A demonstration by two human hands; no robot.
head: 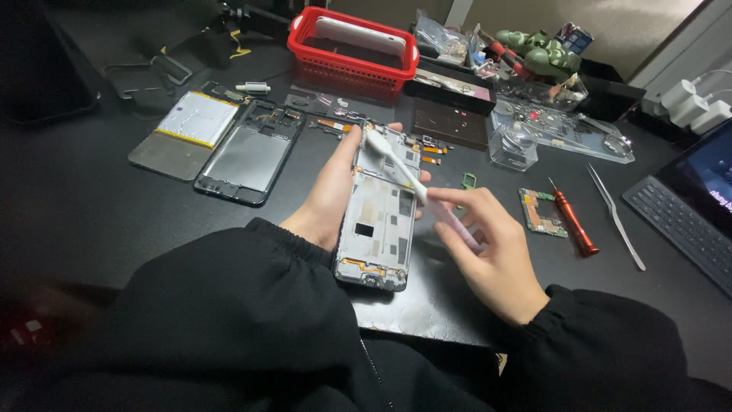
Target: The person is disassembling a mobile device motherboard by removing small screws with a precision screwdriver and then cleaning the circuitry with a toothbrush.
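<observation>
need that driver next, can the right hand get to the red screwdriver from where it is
Probably yes. The red screwdriver lies in the open on the table, just beyond the right hand, with nothing between them. But that hand is holding a white brush, which it would need to put down or shift first.

Materials and finishes on the repair bench

The phone frame (377, 221) shows dull grey metal with matt plates; the brush (404, 172) is smooth white plastic. The basket (352, 47) is glossy red plastic mesh. The tweezers (616, 216) are bright polished metal. The table (91, 206) is matt black; the sleeves are soft black cloth.
</observation>
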